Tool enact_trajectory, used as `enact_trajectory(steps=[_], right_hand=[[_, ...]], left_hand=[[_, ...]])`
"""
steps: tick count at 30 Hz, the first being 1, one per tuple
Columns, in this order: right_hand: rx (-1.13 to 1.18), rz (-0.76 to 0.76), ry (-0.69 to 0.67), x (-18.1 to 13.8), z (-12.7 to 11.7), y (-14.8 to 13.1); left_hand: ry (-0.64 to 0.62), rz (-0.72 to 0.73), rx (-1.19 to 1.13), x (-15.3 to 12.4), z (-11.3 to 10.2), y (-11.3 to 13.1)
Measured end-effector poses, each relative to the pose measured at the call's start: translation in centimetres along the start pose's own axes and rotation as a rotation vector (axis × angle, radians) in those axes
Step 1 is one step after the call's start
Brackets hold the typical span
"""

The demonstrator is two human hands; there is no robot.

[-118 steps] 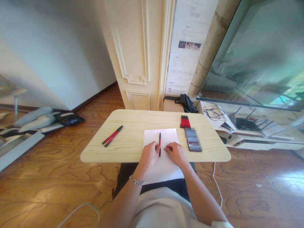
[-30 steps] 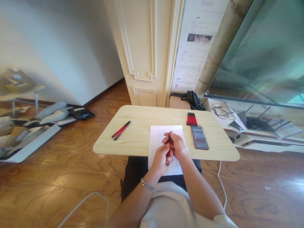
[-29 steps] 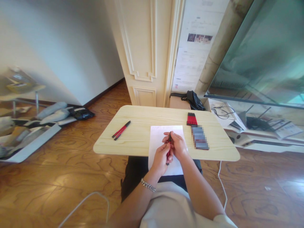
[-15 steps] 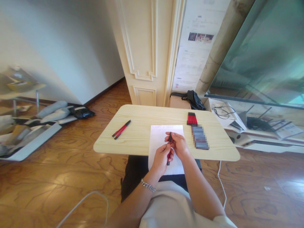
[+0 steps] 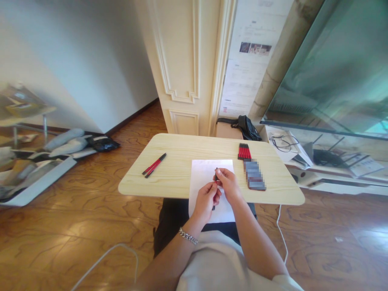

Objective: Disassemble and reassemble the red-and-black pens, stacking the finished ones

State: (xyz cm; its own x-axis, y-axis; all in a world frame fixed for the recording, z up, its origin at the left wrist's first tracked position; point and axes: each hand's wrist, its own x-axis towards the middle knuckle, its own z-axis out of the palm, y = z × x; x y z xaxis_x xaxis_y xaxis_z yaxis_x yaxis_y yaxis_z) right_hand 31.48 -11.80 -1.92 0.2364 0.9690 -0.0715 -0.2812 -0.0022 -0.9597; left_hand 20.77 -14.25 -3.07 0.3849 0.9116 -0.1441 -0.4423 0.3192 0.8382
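Both my hands hold one red and black pen (image 5: 215,193) above a white sheet of paper (image 5: 202,173) at the near edge of a small wooden table (image 5: 182,153). My left hand (image 5: 207,200) grips the pen's lower part. My right hand (image 5: 228,184) pinches its upper black end. The hands hide most of the pen.
Two red pens (image 5: 154,165) lie on the table's left part. A row of red pens (image 5: 244,151) sits at the back right, with a blurred flat object (image 5: 255,178) just in front of it. A low shelf (image 5: 333,178) stands to the right, and bags (image 5: 75,143) lie on the floor to the left.
The pen lay on the paper between my hands earlier. Both hands now hold it lifted off the sheet, and my right fingers have shifted to its top end.
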Motion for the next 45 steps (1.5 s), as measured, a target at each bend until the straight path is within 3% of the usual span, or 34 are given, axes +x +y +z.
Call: enact_trajectory(steps=[7, 12, 17, 22, 27, 33, 38, 45], right_hand=[[0.018, 0.092, -0.059, 0.18, -0.24, 0.28], [-0.023, -0.008, 0.001, 0.09, -0.15, 0.17], [-0.026, 0.056, -0.068, 0.13, -0.24, 0.15], [-0.047, -0.025, -0.002, 0.09, -0.19, 0.15], [-0.024, 0.06, -0.061, 0.09, -0.36, 0.22], [-0.081, -0.012, -0.009, 0.16, -0.52, 0.54], [-0.09, 0.066, -0.085, 0.14, -0.78, 0.65], [-0.213, -0.043, 0.009, 0.08, -0.89, 0.61]], left_hand=[[0.001, -0.014, -0.007, 0.08, -0.15, -0.28], [-0.002, -0.006, 0.009, 0.08, -0.12, -0.28], [0.01, -0.024, -0.001, 0.11, -0.12, -0.27], [0.007, -0.001, 0.017, 0.12, -0.14, -0.37], [0.021, -0.011, 0.016, 0.14, -0.21, -0.38], [0.009, -0.008, 0.012, 0.11, -0.19, -0.39], [0.033, -0.01, 0.004, 0.09, -0.24, -0.55], [0.024, -0.011, 0.012, 0.01, -0.45, -0.58]])
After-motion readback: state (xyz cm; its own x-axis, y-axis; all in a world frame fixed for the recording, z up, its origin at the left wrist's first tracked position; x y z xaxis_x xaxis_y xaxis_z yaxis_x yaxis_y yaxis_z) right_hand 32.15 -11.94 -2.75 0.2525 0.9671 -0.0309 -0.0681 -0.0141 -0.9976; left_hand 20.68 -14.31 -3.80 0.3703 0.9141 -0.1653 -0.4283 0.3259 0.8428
